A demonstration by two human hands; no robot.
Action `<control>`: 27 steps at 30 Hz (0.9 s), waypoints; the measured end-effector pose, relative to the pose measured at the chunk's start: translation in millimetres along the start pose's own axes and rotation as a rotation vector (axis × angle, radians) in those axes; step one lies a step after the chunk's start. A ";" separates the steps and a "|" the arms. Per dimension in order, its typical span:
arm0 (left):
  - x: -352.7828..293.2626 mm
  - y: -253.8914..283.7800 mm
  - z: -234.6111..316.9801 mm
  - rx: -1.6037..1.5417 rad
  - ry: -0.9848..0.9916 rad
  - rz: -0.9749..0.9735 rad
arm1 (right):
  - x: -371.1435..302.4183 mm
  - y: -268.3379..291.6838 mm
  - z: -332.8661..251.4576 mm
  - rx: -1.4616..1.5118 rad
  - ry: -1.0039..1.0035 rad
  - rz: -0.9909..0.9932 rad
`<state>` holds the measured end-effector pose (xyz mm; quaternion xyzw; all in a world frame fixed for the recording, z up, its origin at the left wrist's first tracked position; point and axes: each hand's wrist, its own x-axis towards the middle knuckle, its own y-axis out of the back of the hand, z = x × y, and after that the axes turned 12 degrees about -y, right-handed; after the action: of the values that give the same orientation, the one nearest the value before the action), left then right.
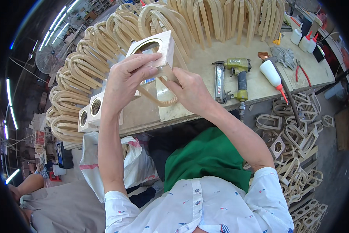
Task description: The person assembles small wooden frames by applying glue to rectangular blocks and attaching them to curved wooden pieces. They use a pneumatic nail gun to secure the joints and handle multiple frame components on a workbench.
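Over the bench, my left hand [130,79] is closed on a square pale wooden block [167,50] with a large round hole, its thumb and fingers on the near face. My right hand [193,88] is closed around the lower right of the same piece, where a bent wooden strip [159,101] curves below the hands. The fingers partly hide where strip and block meet, so I cannot tell whether they are joined. To the right of my right hand lies a green and black pneumatic nail gun [236,73], touched by neither hand.
Bent wooden arches [71,89] stand in rows along the bench's far and left edges. Blocks with round holes [95,105] sit at left. A white glue bottle [270,73], red pliers [302,73] and a grey glove [284,57] lie right. Finished-looking frames [298,143] pile below; another person sits lower left.
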<state>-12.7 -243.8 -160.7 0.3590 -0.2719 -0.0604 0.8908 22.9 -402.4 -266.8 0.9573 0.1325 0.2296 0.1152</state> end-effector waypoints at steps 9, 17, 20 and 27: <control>-0.4 0.7 -1.3 -0.007 0.019 -0.031 | -0.5 -0.3 0.6 0.011 0.000 -0.005; 1.0 5.5 -4.2 0.033 -0.003 -0.071 | 2.9 0.2 0.4 0.002 -0.045 -0.016; -0.4 6.6 -3.2 0.053 -0.013 -0.066 | 2.8 -0.3 -2.1 0.021 -0.058 -0.018; -0.7 0.9 -2.1 0.033 -0.029 -0.041 | 1.6 2.7 -0.9 0.019 -0.057 -0.014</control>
<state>-12.2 -241.7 -161.7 0.3781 -0.2782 -0.0795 0.8794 24.4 -404.4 -264.6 0.9636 0.1378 0.2000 0.1116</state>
